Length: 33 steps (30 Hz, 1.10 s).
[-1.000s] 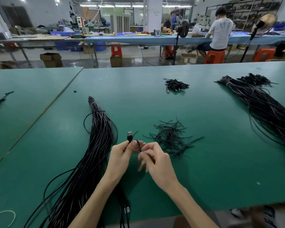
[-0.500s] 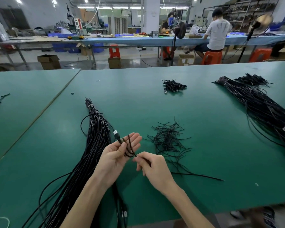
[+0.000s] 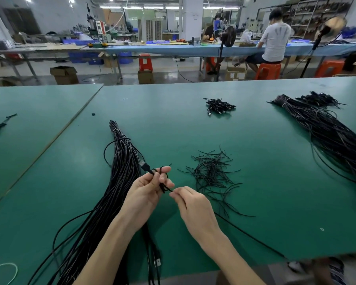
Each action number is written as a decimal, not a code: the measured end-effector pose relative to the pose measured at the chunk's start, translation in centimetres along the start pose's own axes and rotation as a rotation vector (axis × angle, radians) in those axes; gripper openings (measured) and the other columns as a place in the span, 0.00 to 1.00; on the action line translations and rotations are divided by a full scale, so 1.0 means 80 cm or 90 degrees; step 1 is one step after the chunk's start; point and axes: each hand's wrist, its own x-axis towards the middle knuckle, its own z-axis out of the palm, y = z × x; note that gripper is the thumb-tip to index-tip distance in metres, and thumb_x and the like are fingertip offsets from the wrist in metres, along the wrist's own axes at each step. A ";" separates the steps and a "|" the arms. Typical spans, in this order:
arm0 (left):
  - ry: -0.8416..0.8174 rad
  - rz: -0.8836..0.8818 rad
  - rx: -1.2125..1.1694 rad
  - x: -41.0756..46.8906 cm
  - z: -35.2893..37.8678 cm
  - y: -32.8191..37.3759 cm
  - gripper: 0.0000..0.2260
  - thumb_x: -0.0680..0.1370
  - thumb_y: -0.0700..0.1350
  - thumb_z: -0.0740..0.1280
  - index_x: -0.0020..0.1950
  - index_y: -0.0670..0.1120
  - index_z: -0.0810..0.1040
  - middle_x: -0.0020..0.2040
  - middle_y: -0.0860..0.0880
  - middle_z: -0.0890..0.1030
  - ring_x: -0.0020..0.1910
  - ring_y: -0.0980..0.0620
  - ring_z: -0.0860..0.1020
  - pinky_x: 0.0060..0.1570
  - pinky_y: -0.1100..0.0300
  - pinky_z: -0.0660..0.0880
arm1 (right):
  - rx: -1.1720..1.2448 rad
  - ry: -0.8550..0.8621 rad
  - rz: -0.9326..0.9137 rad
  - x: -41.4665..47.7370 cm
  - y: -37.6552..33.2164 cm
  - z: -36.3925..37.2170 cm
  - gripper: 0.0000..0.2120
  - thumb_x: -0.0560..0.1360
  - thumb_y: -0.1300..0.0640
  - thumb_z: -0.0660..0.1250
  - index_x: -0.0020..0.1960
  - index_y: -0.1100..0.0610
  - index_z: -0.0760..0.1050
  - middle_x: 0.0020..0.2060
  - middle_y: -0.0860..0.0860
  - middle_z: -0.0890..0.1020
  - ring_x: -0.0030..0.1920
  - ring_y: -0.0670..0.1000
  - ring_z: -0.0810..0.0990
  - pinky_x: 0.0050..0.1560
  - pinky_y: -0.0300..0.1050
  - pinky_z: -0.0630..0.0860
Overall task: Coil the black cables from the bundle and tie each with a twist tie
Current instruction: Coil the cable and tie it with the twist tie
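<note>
Cable (image 3: 163, 187) looks light, limp and springy; left hand (image 3: 146, 192) clamps its loops, right hand (image 3: 191, 204) pinches the trailing strand.

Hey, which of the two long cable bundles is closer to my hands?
The left bundle, lying right beside your left hand; the other bundle lies far off to the right.

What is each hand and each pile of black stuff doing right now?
Left hand: holds a few cable loops, plug sticking out.
Right hand: pinches the same cable's loose run.
Cable: partly coiled, not yet tied.
Left bundle: lying flat, banded at its far end.
Twist ties: loose heap, untouched.
Far pile: coiled cables, heaped.
</note>
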 end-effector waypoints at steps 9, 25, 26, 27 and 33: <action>0.018 -0.031 0.057 -0.005 0.003 0.003 0.16 0.85 0.33 0.56 0.45 0.42 0.82 0.36 0.48 0.73 0.34 0.52 0.75 0.45 0.58 0.79 | 0.048 -0.031 -0.068 -0.005 0.001 -0.008 0.32 0.84 0.59 0.63 0.80 0.35 0.56 0.53 0.43 0.79 0.40 0.48 0.81 0.43 0.41 0.80; -0.112 -0.032 0.103 -0.014 0.013 0.011 0.11 0.85 0.42 0.61 0.50 0.42 0.82 0.37 0.48 0.72 0.36 0.51 0.74 0.49 0.58 0.77 | 0.040 -0.081 -0.047 0.001 0.020 0.001 0.42 0.81 0.71 0.59 0.81 0.32 0.54 0.54 0.37 0.75 0.48 0.38 0.80 0.51 0.42 0.82; -0.108 -0.027 0.103 -0.014 0.013 0.011 0.11 0.85 0.42 0.61 0.50 0.42 0.82 0.38 0.48 0.72 0.37 0.51 0.74 0.50 0.58 0.77 | 0.022 -0.075 -0.044 0.001 0.019 0.002 0.39 0.82 0.69 0.60 0.81 0.36 0.55 0.52 0.39 0.74 0.45 0.39 0.78 0.47 0.40 0.80; -0.095 -0.024 0.096 -0.013 0.014 0.011 0.12 0.85 0.42 0.60 0.49 0.42 0.82 0.38 0.48 0.72 0.38 0.51 0.75 0.51 0.58 0.77 | 0.002 -0.064 -0.046 0.001 0.016 0.003 0.35 0.83 0.66 0.61 0.82 0.39 0.57 0.49 0.40 0.74 0.41 0.41 0.76 0.43 0.39 0.77; -0.007 -0.022 -0.182 -0.006 0.002 0.018 0.09 0.77 0.32 0.61 0.46 0.46 0.72 0.34 0.53 0.69 0.29 0.57 0.70 0.39 0.63 0.75 | 0.068 0.009 -0.016 0.000 0.008 0.001 0.10 0.83 0.51 0.65 0.50 0.55 0.81 0.33 0.36 0.73 0.34 0.43 0.73 0.39 0.37 0.71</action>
